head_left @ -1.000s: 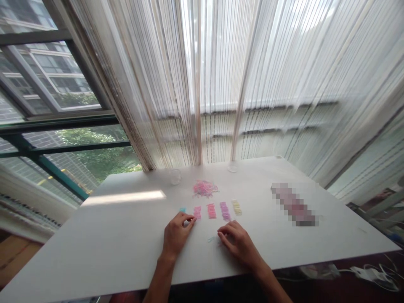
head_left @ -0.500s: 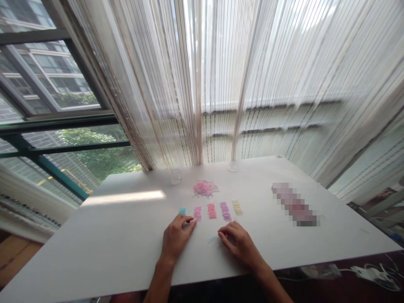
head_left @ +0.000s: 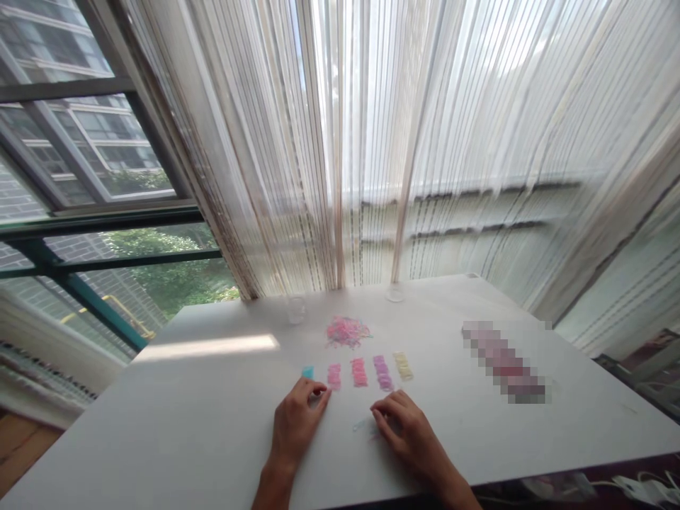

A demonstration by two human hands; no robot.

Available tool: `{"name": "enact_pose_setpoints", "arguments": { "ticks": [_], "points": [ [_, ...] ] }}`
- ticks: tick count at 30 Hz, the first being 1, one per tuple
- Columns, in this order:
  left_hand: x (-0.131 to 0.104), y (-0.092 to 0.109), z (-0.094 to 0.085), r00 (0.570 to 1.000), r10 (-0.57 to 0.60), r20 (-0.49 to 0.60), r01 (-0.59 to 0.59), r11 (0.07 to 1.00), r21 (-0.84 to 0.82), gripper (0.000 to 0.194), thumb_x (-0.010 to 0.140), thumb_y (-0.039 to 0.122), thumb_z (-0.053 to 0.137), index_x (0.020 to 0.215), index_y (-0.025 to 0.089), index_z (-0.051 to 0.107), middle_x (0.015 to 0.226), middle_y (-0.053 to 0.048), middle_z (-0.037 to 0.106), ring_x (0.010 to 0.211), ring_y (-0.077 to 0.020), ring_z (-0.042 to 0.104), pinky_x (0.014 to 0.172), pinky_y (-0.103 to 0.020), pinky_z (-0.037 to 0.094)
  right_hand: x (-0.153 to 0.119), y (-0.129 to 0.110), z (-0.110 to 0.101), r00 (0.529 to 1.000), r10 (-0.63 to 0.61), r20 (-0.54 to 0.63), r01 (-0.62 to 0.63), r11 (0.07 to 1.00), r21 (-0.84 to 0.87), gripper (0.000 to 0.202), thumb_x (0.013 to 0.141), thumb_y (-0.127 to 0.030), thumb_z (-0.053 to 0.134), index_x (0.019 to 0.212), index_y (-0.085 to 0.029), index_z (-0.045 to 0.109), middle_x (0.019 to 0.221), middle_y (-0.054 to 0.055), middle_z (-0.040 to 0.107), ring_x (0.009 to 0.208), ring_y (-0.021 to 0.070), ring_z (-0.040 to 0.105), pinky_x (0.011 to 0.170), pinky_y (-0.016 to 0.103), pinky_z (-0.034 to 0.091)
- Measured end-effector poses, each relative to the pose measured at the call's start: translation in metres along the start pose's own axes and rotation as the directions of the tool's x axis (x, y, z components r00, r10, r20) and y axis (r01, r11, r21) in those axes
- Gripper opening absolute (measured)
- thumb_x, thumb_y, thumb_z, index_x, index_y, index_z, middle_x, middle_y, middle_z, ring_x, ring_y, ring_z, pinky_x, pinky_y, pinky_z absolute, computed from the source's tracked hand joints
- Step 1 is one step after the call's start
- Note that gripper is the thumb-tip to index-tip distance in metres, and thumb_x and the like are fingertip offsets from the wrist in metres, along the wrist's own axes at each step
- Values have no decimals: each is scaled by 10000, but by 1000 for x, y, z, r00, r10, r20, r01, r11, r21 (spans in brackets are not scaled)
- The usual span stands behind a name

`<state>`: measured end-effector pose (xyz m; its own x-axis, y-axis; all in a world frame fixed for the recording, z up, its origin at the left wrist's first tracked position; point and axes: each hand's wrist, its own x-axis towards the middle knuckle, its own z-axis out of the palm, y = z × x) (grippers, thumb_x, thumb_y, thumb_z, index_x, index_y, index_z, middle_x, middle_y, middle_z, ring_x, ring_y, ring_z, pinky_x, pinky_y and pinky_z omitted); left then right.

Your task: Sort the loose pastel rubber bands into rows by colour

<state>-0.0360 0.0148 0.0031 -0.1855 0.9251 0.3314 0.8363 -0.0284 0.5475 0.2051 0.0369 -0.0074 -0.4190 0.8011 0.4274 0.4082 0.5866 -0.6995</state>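
Thin, small plastic pieces lie sorted by colour in short columns on the white table (head_left: 175,418): a blue column (head_left: 308,371), a pink column (head_left: 333,376), a coral-pink column (head_left: 359,372), a purple column (head_left: 382,372) and a yellow column (head_left: 402,365). My left hand (head_left: 300,418) rests at the near end of the blue column, fingers curved, thumb a little apart; it partly covers that column. Below the purple column, my right hand (head_left: 406,428) has thumb and fingertips pinched together, their contents hidden. A few loose pale-blue and pinkish pieces (head_left: 363,426) lie beside its thumb.
Behind the columns is a mixed, mostly pink pile (head_left: 346,331) of pieces. A clear container (head_left: 296,309) and a clear round lid (head_left: 394,294) stand near the far edge. A pixelated pinkish object (head_left: 504,361) lies to the right. Sheer curtains (head_left: 372,142) hang behind.
The whole view has shifted, so the table and everything on it sits slightly lower. Both hands keep nearly the same places relative to the columns.
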Motion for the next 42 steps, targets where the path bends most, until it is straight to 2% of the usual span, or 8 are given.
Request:
{"name": "enact_pose_setpoints", "arguments": {
  "ticks": [8, 11, 15, 19, 24, 31, 37, 42],
  "points": [
    [-2, 4, -4, 996, 92, -11, -92, 994, -62, 275, 970, 404, 510, 890, 253, 726, 876, -14, 719, 660, -156, 650, 682, -266, 535, 0, 4, 2, 996, 32, -80, -32, 999, 8, 149, 963, -192, 540, 948, -226, 684, 864, 48, 682, 826, 220, 635, 759, 347, 529],
    [-11, 13, -6, 981, 180, 70, -172, 980, -103, 264, 981, 390, 511, 924, 255, 731, 884, -22, 716, 646, -147, 642, 681, -259, 538, 0, 6, 2, 988, 64, -140, -61, 998, 23, 158, 953, -191, 536, 969, -225, 689, 850, 52, 679, 793, 219, 635, 720, 341, 534],
    [-28, 24, -2, 949, 258, 183, -246, 965, -88, 140, 851, 311, 707, 980, 278, 750, 924, -27, 724, 781, -193, 706, 729, -272, 560, 0, 6, 2, 988, 66, -138, -64, 998, 20, 166, 935, -171, 531, 959, -222, 687, 839, 54, 675, 790, 223, 636, 723, 351, 539],
    [-37, 26, 7, 943, 288, 168, -282, 958, -59, 117, 907, 261, 642, 929, 274, 756, 879, -23, 714, 765, -175, 714, 712, -249, 556, 0, 4, 1, 994, 49, -95, -49, 999, -2, 177, 924, -144, 522, 940, -223, 680, 855, 54, 683, 833, 228, 639, 765, 361, 541],
    [-34, 26, 10, 929, 341, 141, -339, 940, -37, 166, 958, 231, 568, 889, 250, 718, 858, -18, 706, 754, -173, 708, 693, -245, 545, 0, 1, -1, 998, 39, -49, -39, 999, -13, 166, 947, -161, 528, 959, -224, 681, 871, 51, 681, 861, 229, 634, 802, 371, 535],
    [-24, 35, 15, 899, 432, 76, -419, 897, -139, 201, 1011, 249, 486, 922, 222, 663, 864, -30, 685, 675, -137, 665, 620, -216, 518, -1, -3, -1, 999, -27, 33, 28, 999, -16, 123, 959, -203, 601, 1039, -225, 692, 959, 61, 697, 949, 238, 632, 879, 393, 519],
    [-25, 34, 21, 916, 395, 65, -380, 909, -169, 213, 1018, 269, 476, 907, 220, 651, 857, -30, 674, 658, -131, 645, 620, -220, 518, 0, 2, 2, 996, -70, 56, 71, 997, -25, 122, 981, -219, 587, 912, -221, 688, 879, 45, 689, 869, 220, 633, 807, 364, 524],
    [-28, 33, 21, 927, 368, 73, -348, 916, -201, 177, 999, 310, 521, 1037, 220, 668, 929, -46, 690, 589, -114, 601, 602, -226, 524, 0, 3, 3, 997, -79, 17, 79, 997, -7, 153, 993, -225, 554, 907, -226, 680, 870, 48, 686, 859, 217, 637, 792, 354, 537]
  ]
}}
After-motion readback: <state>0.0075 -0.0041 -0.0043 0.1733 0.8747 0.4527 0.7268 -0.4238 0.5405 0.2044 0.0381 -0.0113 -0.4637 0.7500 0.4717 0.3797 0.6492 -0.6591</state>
